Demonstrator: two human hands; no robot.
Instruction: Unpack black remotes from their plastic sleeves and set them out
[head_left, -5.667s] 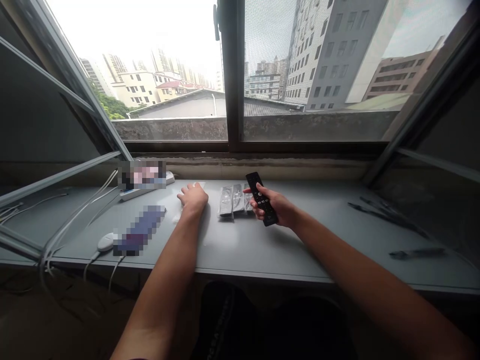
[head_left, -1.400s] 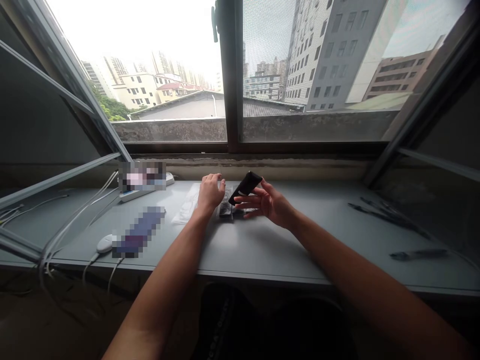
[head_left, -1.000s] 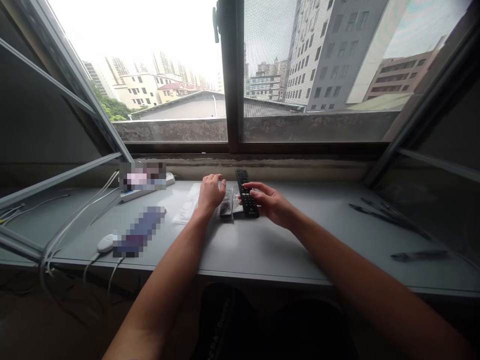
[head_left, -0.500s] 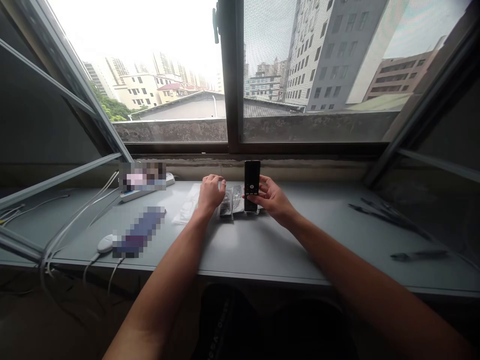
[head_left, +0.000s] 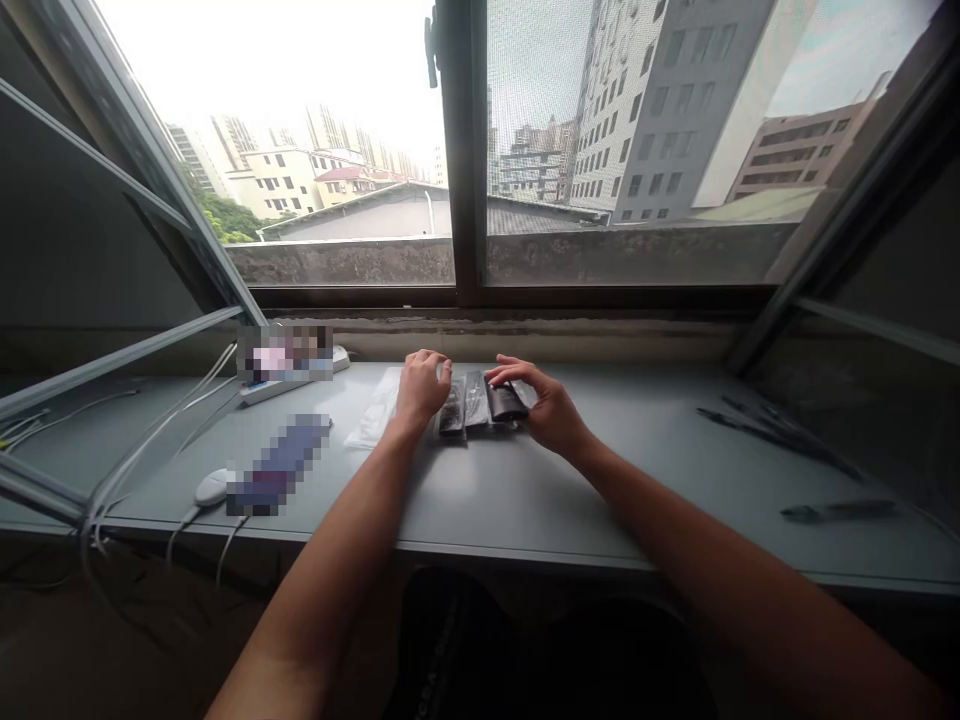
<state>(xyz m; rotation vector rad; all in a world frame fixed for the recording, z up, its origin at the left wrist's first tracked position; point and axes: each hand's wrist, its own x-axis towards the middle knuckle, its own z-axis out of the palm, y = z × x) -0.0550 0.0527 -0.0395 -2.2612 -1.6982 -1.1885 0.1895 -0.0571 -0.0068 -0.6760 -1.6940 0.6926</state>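
Observation:
My right hand [head_left: 541, 398] grips a black remote control [head_left: 508, 402] low over the desk, fingers across its top and thumb side at the right edge. The remote is tipped so its button face is not readable. Left of it lie clear plastic bags with dark items inside, one bagged dark piece [head_left: 451, 410] beside my left hand and another bagged piece [head_left: 476, 398] in the middle. My left hand [head_left: 424, 385] rests over the edge of a crumpled clear plastic bag [head_left: 373, 415], fingers loosely bent and thumb apart; its fingertips are partly hidden.
A white power strip [head_left: 300, 380] with cables sits at the back left. Nearer stand a blurred-out flat object [head_left: 281, 465] and a white round charger [head_left: 214, 487]. Dark cables [head_left: 772, 435] and a dark pen-like item [head_left: 836, 511] lie right. Metal shelf frames flank the desk.
My right hand has tilted the remote from upright, its button face toward me, down to a low position near the bagged items. My left hand has not moved.

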